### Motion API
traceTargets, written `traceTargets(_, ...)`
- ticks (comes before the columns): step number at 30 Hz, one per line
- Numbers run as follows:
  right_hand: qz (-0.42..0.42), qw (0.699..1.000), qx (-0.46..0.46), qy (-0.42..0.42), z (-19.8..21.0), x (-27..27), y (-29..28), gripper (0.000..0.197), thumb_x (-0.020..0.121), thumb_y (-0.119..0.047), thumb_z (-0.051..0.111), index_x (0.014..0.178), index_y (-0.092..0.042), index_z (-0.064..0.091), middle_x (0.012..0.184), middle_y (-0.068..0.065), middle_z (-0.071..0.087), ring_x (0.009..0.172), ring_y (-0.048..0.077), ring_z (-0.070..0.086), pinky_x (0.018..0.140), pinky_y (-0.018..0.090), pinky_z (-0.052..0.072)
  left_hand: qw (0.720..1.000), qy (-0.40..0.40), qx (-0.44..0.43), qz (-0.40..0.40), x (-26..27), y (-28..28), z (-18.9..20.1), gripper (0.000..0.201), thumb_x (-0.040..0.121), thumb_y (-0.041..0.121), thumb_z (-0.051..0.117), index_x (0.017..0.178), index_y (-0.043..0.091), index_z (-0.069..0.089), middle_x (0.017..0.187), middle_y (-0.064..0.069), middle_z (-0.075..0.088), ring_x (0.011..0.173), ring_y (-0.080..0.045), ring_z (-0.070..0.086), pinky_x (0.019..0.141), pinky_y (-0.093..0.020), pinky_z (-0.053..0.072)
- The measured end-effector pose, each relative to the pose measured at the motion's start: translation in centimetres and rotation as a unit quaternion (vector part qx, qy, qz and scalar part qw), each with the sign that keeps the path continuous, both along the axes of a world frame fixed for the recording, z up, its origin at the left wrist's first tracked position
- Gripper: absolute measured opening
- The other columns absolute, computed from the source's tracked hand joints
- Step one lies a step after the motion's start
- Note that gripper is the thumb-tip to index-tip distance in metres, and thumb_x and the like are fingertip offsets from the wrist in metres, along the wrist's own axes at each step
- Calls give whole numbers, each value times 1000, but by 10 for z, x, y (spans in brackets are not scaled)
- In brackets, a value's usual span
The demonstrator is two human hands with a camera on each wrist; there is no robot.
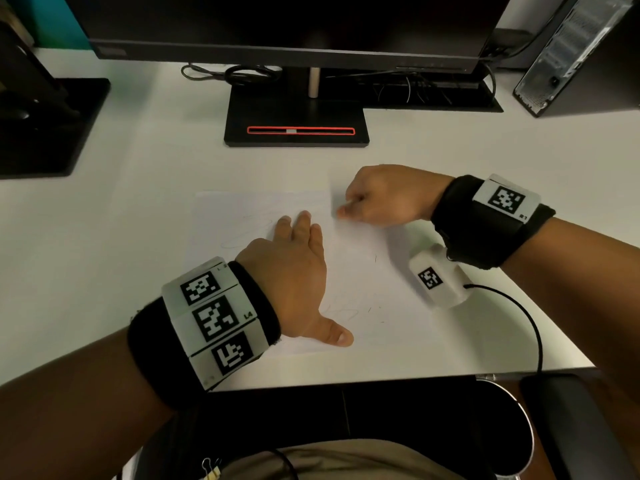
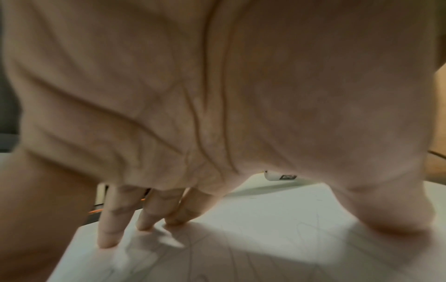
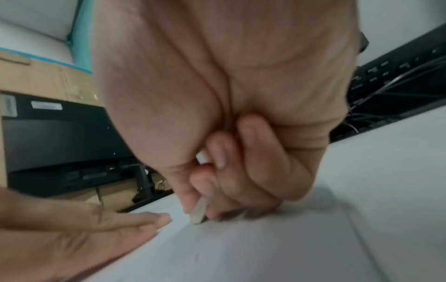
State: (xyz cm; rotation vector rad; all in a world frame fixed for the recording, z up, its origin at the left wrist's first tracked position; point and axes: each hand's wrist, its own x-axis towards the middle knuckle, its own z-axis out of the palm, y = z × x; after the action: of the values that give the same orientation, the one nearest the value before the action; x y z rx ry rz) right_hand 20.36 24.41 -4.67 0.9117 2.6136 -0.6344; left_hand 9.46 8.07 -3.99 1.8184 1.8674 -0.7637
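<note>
The thin white paper sheet (image 1: pixel 349 271) looks matt and smooth; the white counter (image 1: pixel 138 174) smooth, faintly sheened; the small off-white block (image 3: pixel 199 211) dull, rubbery; the black wrist bands (image 1: pixel 485 230) fuzzy cloth

Counting the desk: two hands, one sheet, one stub.
Two hands are showing, the left hand (image 1: pixel 294 271) and the right hand (image 1: pixel 384 199); one sheet of paper (image 1: pixel 363 265) is lying there; one pale stub (image 3: pixel 199 211) is turning up; two black bases are standing behind, the centre stand (image 1: pixel 296 116) and the left stand (image 1: pixel 52 133), with one monitor (image 1: pixel 287 26) and one computer tower (image 1: pixel 581 53).
</note>
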Motion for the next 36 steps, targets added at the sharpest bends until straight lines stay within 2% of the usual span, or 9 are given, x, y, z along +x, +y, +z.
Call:
traceTargets(2,22,999,26,4,-2,-1,-4,48,101,-42,50,65,-11,47,65,5,48,63,22,45,58,31,37,1000,0,0,-2,0,-1,0,144,64,93,46,151,0,-20,160,-17,-28,151,-35,-11,109,-52,36)
traceTargets(6,41,997,-54,-44,-1,3,-11,46,99,-44,53,64,-15,47,61,3,46,56,21,42,55,30,41,1000,2,0,-5,-1,0,0,144,64,94,46,151,0,-20,160,-17,-28,151,-35,-11,109,-52,35)
traceTargets(11,30,999,42,-1,1,3,-11,49,103,-41,48,66,-10,47,63,2,46,63,21,44,57,31,35,1000,-1,1,-3,-1,0,0,144,64,93,47,152,1,-20,160,-16,-28,151,-34,-11,110,-51,34)
traceTargets(14,90,995,-25,-33,-3,6,-28,47,101,-43,51,65,-14,48,61,0,45,59,19,42,60,32,39,1000,-4,7,-2,-2,-1,-2,144,63,94,48,153,2,-19,160,-15,-27,151,-33,-11,110,-50,34)
traceTargets(21,68,998,9,0,0,14,-28,49,103,-42,48,72,-6,53,70,7,54,66,21,48,64,33,41,1000,-2,3,-1,-1,0,-1,145,63,94,47,152,2,-20,160,-15,-28,151,-33,-11,110,-50,34)
traceTargets(25,90,994,-41,-45,2,18,-33,48,100,-45,52,65,-13,46,62,2,44,59,18,42,61,32,40,1000,1,7,-4,-2,-1,-1,145,63,94,47,153,2,-19,160,-15,-27,152,-33,-10,108,-50,36)
traceTargets(29,57,998,15,0,0,17,-28,48,103,-41,49,69,-8,52,63,2,49,61,19,46,60,31,38,1000,3,15,-9,-2,-1,-1,145,62,95,46,153,1,-18,161,-16,-26,152,-33,-8,107,-50,38)
traceTargets(33,104,994,-29,-11,-2,19,-44,47,103,-41,50,69,-9,50,60,0,44,56,16,39,56,27,35,1000,5,19,-10,-2,-2,-2,145,61,96,45,153,2,-17,161,-15,-25,152,-33,-7,106,-49,38)
traceTargets(36,74,997,-8,-11,0,17,-35,48,102,-42,50,68,-9,49,61,1,44,60,18,41,60,31,36,1000,10,20,-13,-2,-1,-2,145,62,96,44,153,2,-17,161,-16,-24,152,-34,-7,106,-50,39)
